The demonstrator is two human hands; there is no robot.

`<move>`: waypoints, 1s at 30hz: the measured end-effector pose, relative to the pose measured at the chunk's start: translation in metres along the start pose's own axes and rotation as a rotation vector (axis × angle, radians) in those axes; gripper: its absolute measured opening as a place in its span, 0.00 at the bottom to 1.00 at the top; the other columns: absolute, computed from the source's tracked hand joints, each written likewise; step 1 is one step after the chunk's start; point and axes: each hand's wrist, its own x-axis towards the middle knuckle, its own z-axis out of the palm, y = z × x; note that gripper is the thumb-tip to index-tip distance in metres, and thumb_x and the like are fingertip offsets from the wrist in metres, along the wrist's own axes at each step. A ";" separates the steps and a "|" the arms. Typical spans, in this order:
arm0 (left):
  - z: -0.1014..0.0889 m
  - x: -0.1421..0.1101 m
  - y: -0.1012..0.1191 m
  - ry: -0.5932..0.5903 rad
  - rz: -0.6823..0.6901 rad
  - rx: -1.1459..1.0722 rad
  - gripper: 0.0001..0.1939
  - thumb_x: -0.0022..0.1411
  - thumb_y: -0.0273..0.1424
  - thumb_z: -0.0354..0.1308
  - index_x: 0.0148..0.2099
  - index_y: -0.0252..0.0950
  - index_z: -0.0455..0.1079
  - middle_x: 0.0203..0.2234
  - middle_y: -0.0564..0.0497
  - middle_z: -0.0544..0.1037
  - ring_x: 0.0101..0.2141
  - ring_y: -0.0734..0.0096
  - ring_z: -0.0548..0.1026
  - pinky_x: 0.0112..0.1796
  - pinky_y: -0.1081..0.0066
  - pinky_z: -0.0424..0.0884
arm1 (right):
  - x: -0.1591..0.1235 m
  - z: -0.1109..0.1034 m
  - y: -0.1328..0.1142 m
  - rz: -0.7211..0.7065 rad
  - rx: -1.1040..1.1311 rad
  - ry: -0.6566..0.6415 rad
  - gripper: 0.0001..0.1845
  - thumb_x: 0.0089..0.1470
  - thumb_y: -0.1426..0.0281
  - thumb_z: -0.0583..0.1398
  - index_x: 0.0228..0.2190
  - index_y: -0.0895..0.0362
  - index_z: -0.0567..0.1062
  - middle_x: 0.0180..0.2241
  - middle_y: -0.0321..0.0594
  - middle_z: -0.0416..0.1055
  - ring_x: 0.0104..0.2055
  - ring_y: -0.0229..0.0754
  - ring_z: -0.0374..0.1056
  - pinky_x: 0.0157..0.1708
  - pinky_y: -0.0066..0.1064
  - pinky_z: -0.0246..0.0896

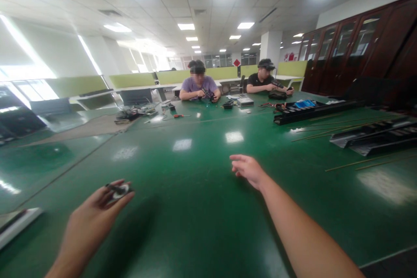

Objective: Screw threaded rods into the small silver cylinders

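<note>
At the lower left, my left hand [97,208] is closed around a small dark part with a pale round disc [121,191]; its exact kind is too blurred to make out. The fingers and thumb grip it from the sides, above the green tabletop [185,182]. Right of the middle, my right hand [247,170] reaches forward over the table with nothing in it. Its fingers are stretched out and a little apart, pointing left.
Black channel-shaped rails [374,137] and thin rods lie on the right. A red-handled screwdriver [179,116] and a pile of parts [128,114] lie farther back. Two people sit across the table, each handling a dark tool. A white-edged object [24,223] is at the left edge.
</note>
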 end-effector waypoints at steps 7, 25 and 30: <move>0.106 0.003 0.068 -0.400 0.204 -0.375 0.27 0.48 0.43 0.67 0.47 0.34 0.74 0.40 0.45 0.81 0.40 0.55 0.80 0.47 0.57 0.75 | 0.003 -0.008 0.006 -0.129 -0.123 0.100 0.25 0.48 0.67 0.63 0.49 0.62 0.73 0.21 0.34 0.70 0.22 0.36 0.63 0.26 0.28 0.60; 0.156 -0.019 0.048 -0.539 0.409 -0.348 0.17 0.53 0.29 0.65 0.47 0.40 0.71 0.40 0.50 0.78 0.40 0.64 0.76 0.43 0.65 0.72 | -0.004 0.015 0.012 -0.201 -0.579 -0.030 0.25 0.48 0.73 0.61 0.50 0.59 0.73 0.25 0.34 0.72 0.25 0.38 0.65 0.28 0.29 0.60; 0.154 -0.020 0.050 -0.534 0.443 -0.343 0.13 0.54 0.31 0.65 0.44 0.40 0.74 0.39 0.50 0.78 0.39 0.63 0.75 0.42 0.66 0.71 | -0.017 0.026 0.009 -0.303 -0.758 -0.109 0.24 0.46 0.73 0.63 0.48 0.54 0.76 0.31 0.37 0.75 0.26 0.38 0.64 0.29 0.30 0.58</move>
